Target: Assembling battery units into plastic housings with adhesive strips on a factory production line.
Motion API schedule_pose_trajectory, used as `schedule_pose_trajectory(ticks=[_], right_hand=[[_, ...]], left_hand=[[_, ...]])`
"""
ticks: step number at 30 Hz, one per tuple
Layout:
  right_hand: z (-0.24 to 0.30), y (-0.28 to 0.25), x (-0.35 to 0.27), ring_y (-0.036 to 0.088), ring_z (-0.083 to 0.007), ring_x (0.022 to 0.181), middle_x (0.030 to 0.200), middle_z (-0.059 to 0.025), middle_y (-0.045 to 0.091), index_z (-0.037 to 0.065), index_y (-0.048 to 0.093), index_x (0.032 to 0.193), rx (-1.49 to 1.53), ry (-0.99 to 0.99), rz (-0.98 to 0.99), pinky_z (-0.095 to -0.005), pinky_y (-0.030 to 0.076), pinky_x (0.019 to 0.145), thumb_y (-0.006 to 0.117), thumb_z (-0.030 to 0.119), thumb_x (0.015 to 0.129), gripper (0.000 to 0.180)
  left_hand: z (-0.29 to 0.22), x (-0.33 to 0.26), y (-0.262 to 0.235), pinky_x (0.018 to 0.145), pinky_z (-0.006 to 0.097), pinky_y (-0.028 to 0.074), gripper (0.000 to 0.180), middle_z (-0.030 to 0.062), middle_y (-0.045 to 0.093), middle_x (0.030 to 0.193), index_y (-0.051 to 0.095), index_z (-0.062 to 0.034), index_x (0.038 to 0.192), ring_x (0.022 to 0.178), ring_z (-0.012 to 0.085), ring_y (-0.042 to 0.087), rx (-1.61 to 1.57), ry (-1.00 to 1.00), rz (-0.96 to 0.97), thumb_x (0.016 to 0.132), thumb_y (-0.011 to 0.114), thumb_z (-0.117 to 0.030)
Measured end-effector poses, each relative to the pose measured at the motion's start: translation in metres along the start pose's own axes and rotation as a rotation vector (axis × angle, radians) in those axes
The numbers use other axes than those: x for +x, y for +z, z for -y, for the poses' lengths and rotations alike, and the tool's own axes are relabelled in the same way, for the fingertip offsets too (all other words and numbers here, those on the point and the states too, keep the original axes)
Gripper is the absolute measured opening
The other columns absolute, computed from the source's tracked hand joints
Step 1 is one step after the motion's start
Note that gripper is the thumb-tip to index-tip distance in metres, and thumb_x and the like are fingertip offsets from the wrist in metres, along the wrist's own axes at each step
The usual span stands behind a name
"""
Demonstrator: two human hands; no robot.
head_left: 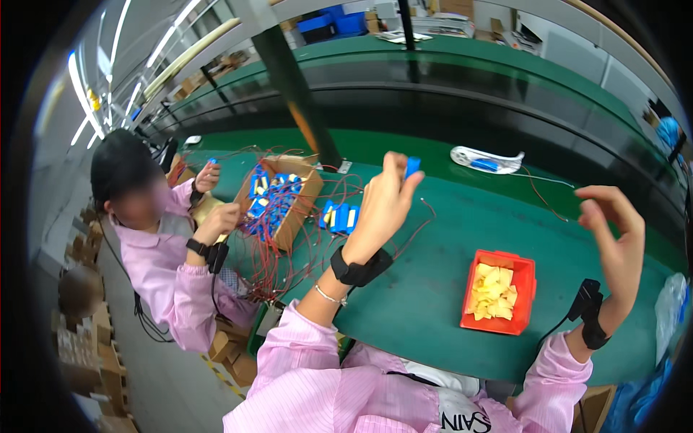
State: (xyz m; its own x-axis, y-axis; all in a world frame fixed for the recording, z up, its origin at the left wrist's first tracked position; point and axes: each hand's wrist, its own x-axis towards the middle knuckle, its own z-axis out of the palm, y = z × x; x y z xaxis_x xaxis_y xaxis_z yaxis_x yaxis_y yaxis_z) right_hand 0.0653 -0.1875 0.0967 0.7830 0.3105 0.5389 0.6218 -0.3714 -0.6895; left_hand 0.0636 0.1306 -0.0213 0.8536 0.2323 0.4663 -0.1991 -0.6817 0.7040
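Observation:
My left hand (pixel 386 202) is raised over the green bench, its thumb and fingers closed on a small blue battery pack (pixel 412 167). Thin red wires trail across the bench below that wrist. My right hand (pixel 616 231) is lifted at the right, fingers curved and thumb apart from them, with nothing visible in its grasp. Between my arms stands a red bin (pixel 528 289) holding yellow folded pieces (pixel 493 292). Beyond it lies a white plastic shell (pixel 468 155) with a blue battery in it. Several blue battery packs (pixel 339 218) lie just left of my left hand.
A cardboard box (pixel 307 195) full of blue wired batteries sits to the left, red wires spilling over the bench (pixel 426 289). A co-worker in pink (pixel 162 267) handles a blue piece beside it. A dark post (pixel 299 94) rises behind; a clear plastic bag (pixel 671 310) is far right.

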Motion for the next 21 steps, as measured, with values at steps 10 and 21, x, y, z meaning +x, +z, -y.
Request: schedule_pose_trajectory(ticks=[10, 21], right_hand=[[-0.045, 0.013, 0.026, 0.038, -0.0043, 0.056, 0.066, 0.0050, 0.039, 0.005, 0.055, 0.107, 1.214, 0.464, -0.057, -0.0200, 0.032, 0.049, 0.047, 0.025, 0.101, 0.022], [-0.041, 0.065, 0.015, 0.045, -0.0214, 0.125, 0.138, -0.0119, 0.048, -0.001, 0.046, 0.136, 0.963, 0.283, -0.271, -0.0367, 0.032, 0.106, 0.040, 0.028, 0.101, 0.046]], left_hand=[[-0.096, 0.044, 0.020, 0.053, 0.025, 0.044, 0.034, 0.0036, 0.059, 0.078, 0.055, 0.0017, 0.116, 0.063, 0.0101, 0.055, -0.568, 0.203, -0.149, 0.093, 0.062, -0.021], [-0.136, 0.022, 0.070, 0.074, 0.038, 0.048, 0.033, 0.0179, 0.054, 0.102, 0.049, 0.0018, 0.124, 0.089, 0.0345, 0.059, -0.607, 0.434, -0.064, 0.095, 0.047, -0.015]])
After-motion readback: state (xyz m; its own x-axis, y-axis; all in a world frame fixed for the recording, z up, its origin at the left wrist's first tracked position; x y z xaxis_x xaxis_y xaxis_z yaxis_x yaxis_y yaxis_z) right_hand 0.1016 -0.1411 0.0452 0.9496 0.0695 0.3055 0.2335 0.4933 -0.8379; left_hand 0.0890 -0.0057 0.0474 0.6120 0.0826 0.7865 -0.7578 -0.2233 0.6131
